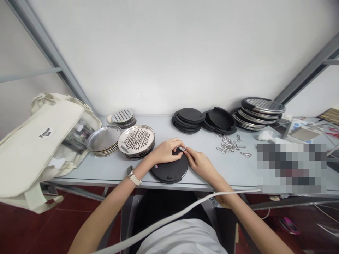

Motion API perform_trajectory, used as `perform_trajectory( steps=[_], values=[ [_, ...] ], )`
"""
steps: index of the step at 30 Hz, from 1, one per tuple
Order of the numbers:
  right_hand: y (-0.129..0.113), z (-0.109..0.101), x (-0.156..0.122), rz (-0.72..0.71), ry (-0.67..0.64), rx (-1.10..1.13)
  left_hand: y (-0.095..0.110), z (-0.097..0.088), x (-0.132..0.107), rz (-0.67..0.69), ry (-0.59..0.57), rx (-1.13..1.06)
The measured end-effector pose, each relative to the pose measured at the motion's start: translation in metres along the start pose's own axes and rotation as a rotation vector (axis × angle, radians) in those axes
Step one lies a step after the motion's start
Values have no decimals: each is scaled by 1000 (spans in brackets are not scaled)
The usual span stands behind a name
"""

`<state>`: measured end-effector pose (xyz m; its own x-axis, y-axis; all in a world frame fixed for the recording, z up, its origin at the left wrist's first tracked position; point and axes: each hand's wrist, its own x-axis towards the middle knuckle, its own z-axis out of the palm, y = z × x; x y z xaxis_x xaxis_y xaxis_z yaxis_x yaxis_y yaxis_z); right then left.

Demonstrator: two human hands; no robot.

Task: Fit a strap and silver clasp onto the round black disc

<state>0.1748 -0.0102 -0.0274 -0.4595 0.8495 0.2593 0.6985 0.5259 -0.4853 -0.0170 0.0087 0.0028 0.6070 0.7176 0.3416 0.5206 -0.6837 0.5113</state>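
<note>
A round black lid lies flat on the grey table in front of me. My left hand rests on its far edge with fingers curled. My right hand meets it there, and both pinch a small metal clip at the lid's rim. A watch with a pale strap is on my left wrist.
Left: stacked perforated grater discs, plain steel plates, a smaller disc stack and a cream bag. At the back: black lid stacks, assembled graters. Loose metal clips lie right. A white cable crosses my lap.
</note>
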Motion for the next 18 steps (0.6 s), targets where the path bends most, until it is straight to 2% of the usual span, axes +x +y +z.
perform_trajectory(
  steps=[18],
  values=[
    [2, 0, -1, -7, 11, -13, -1, 2, 2, -16, 39, -66]
  ],
)
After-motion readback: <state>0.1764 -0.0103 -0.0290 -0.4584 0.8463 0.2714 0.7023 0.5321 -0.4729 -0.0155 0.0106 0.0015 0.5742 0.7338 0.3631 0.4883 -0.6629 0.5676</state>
